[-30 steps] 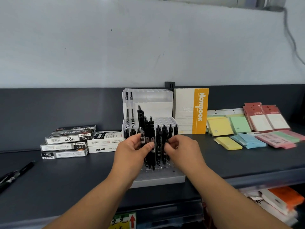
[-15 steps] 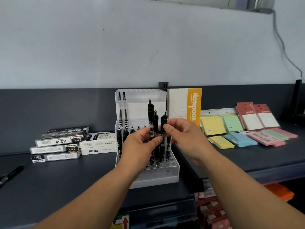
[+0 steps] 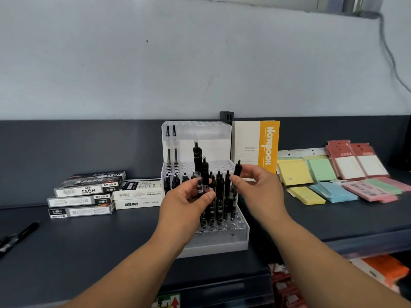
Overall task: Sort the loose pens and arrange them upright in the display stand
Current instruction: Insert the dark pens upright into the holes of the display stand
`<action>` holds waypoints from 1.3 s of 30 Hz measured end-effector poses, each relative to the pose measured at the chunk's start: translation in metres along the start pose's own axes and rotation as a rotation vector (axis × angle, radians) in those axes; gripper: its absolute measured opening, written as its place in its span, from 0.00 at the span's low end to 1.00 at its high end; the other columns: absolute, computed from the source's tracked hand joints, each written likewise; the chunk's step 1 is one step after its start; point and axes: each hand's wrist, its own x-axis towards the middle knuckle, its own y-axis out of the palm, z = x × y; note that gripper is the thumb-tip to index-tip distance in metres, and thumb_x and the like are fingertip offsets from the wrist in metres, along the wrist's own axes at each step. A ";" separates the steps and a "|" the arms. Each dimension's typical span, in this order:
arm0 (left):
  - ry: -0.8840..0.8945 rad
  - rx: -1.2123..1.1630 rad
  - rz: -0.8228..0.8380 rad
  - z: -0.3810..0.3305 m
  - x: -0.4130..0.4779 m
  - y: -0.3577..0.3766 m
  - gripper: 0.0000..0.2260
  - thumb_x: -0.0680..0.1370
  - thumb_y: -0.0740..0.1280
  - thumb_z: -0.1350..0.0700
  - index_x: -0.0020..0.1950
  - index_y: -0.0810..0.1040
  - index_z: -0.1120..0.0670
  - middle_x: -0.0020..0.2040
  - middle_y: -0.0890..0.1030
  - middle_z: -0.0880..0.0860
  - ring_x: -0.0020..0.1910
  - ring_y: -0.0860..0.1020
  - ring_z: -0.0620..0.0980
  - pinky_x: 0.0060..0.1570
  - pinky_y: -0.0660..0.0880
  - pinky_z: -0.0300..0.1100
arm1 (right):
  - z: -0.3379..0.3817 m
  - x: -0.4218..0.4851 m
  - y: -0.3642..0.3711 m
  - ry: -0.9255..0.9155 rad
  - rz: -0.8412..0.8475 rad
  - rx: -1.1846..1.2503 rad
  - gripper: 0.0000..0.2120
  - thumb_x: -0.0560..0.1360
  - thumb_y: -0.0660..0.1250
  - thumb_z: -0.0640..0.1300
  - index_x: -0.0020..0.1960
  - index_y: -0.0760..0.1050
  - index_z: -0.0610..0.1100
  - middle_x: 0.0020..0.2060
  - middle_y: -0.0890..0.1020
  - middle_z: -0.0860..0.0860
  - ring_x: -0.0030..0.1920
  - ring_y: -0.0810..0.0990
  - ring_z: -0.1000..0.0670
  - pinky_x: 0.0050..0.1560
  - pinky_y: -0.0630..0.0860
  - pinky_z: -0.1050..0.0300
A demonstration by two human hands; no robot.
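Note:
A clear plastic display stand (image 3: pixel 222 241) with rows of holes stands on the dark shelf. Several black pens (image 3: pixel 220 187) stand upright in its middle rows, and two slim pens (image 3: pixel 171 147) stand at its back left. My left hand (image 3: pixel 184 203) grips a bunch of black pens (image 3: pixel 199 167), held upright over the stand. My right hand (image 3: pixel 258 192) pinches one black pen (image 3: pixel 237 168) near its top, just right of the bunch. More loose black pens (image 3: pixel 15 237) lie at the shelf's far left edge.
Stacked pen boxes (image 3: pixel 89 194) sit left of the stand. An orange-and-white notebook (image 3: pixel 255 145) leans on the wall behind it. Pastel sticky-note pads (image 3: pixel 322 181) and red packets (image 3: pixel 355 158) cover the shelf's right part. The shelf's front edge (image 3: pixel 355 243) drops to lower shelves with stock.
Both hands rose from low in the stand, lifting pens. My right hand has since drawn one pen away to the right of the bunch held by my left.

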 end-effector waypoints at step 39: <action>0.124 0.073 0.115 -0.011 0.000 0.039 0.06 0.76 0.68 0.49 0.51 0.80 0.38 0.51 0.81 0.45 0.48 0.78 0.36 0.45 0.72 0.26 | 0.005 0.003 -0.030 0.014 0.061 -0.076 0.16 0.70 0.75 0.50 0.35 0.76 0.39 0.33 0.80 0.41 0.33 0.77 0.46 0.40 0.79 0.48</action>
